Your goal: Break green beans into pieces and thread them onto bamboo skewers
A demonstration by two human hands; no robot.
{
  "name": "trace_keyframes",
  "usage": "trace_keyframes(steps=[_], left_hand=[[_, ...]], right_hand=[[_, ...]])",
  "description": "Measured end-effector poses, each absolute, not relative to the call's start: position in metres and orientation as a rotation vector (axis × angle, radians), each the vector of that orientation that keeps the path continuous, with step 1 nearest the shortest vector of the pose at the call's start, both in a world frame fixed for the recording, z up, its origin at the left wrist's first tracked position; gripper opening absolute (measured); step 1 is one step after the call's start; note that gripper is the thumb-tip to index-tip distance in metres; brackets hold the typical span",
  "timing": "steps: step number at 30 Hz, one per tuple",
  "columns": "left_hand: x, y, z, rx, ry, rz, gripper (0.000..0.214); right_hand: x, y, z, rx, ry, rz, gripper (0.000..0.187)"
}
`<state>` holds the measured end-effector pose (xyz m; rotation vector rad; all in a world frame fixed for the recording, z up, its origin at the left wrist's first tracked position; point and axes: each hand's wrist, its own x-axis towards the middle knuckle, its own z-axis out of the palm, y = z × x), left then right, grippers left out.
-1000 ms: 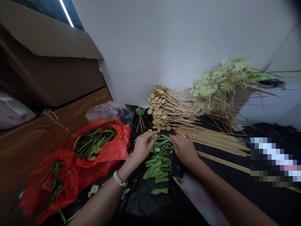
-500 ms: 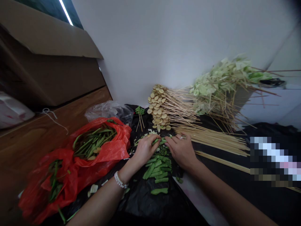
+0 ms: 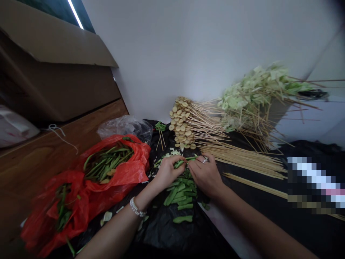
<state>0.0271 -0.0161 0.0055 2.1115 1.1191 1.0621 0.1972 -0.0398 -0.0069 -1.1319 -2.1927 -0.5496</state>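
Observation:
My left hand (image 3: 170,172) is closed, its thumb and fingers pinching a green bean (image 3: 179,164). Close beside it, my right hand (image 3: 206,173) is also closed, gripping the bean's other end with the fingertips. A thin strip of green shows between the two hands. Below them, cut green bean pieces (image 3: 180,194) lie in a loose pile on black plastic sheeting (image 3: 161,226). Pale scraps (image 3: 172,153) are scattered just beyond my left hand. The fingers hide part of the held bean.
At left, a red plastic bag (image 3: 137,169) holds whole beans. Skewered potato slices (image 3: 181,122) stand against the wall. Bare bamboo skewers (image 3: 248,162) lie to the right, with skewered cabbage leaves (image 3: 250,90) behind. A cardboard box (image 3: 67,90) sits at back left.
My fingers have shifted around the bean, and my right hand has moved slightly left and down. The surrounding piles look the same.

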Motion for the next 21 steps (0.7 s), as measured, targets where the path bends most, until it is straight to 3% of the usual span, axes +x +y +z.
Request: trace_keyframes(steps=[9,21], left_hand=[[0.032,-0.016,0.005,1.268,0.939,0.952,0.021],[0.028,-0.010,0.003,1.799,1.169,0.979,0.010]], right_hand=[[0.199,-0.041,-0.005,-1.023,-2.097,-0.412,0.020],[0.217,-0.023,0.004,-1.078,-1.410,0.659,0.022]])
